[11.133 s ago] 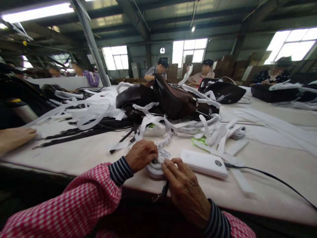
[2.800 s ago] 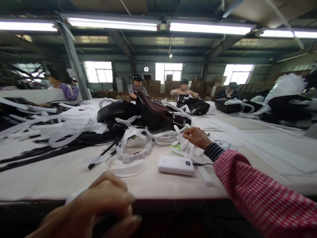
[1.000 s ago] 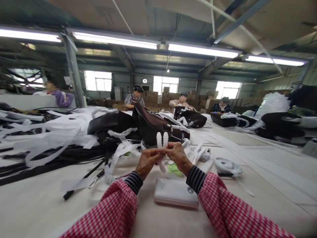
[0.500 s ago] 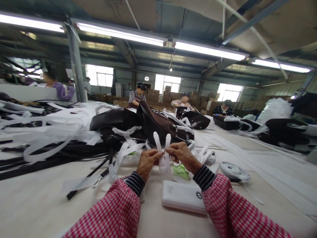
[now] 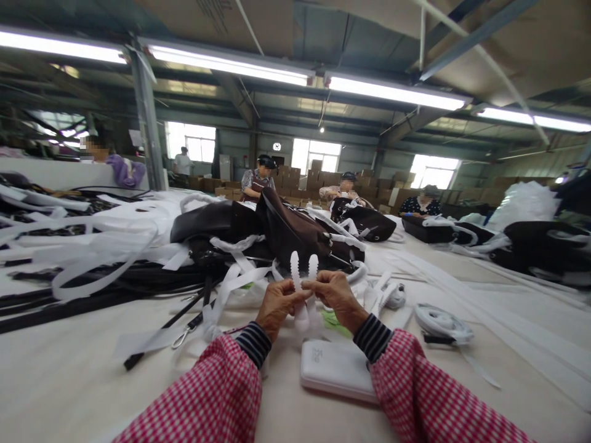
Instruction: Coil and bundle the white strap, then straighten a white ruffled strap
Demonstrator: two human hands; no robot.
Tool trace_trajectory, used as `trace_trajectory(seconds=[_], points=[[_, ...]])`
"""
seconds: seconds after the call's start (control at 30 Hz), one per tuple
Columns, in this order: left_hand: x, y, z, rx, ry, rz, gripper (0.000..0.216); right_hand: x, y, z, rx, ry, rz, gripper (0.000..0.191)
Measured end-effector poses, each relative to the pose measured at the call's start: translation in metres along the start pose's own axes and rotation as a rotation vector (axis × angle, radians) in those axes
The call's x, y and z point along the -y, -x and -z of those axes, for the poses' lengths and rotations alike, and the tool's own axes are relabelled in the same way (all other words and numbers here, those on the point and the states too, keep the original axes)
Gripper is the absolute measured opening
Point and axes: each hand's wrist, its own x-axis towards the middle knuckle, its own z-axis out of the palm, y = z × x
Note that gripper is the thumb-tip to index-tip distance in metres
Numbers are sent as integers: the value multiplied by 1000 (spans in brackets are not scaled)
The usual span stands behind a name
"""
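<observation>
Both my hands are raised over the table and pinch one white ribbed strap [image 5: 302,271] between them. My left hand [image 5: 277,306] grips it from the left, my right hand [image 5: 335,293] from the right, fingers closed. Two rounded strap ends stick up side by side above my fingers; the rest hangs below them. A white power bank [image 5: 336,373] lies flat on the table just under my wrists.
Dark brown bags [image 5: 286,231] and tangled white and black straps [image 5: 115,258] are piled behind my hands. A coiled white strap [image 5: 442,322] lies to the right. Other people sit at the far end of the long table [image 5: 83,375], with black bags [image 5: 535,246] at right.
Over the last second my hands stayed pinched on the white strap, shifting slightly right and closer together. Earlier my right hand reached out to the strap pile while my left was low.
</observation>
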Motion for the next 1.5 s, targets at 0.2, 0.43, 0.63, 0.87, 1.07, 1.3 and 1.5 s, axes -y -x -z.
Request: trace_trajectory(seconds=[0.2, 0.43, 0.63, 0.87, 1.07, 1.3, 1.5], points=[[2, -4, 6, 6, -42, 28, 50, -6, -4, 7, 88, 4, -55, 50], [0, -4, 7, 39, -146, 10, 53, 0, -13, 42, 99, 287, 55, 49], [-4, 4, 1, 237, -171, 31, 54, 10, 4, 27, 274, 165, 116, 36], [-3, 3, 3, 204, -134, 36, 45, -1, 6, 10, 197, -30, 92, 37], [-4, 2, 1, 78, -85, -7, 32, -5, 5, 5, 67, -70, 44, 32], [-3, 1, 4, 51, 15, 17, 31, -8, 4, 3, 47, -195, -26, 35], [-6, 3, 8, 162, 198, 142, 43, -15, 3, 11, 207, -392, -146, 44]])
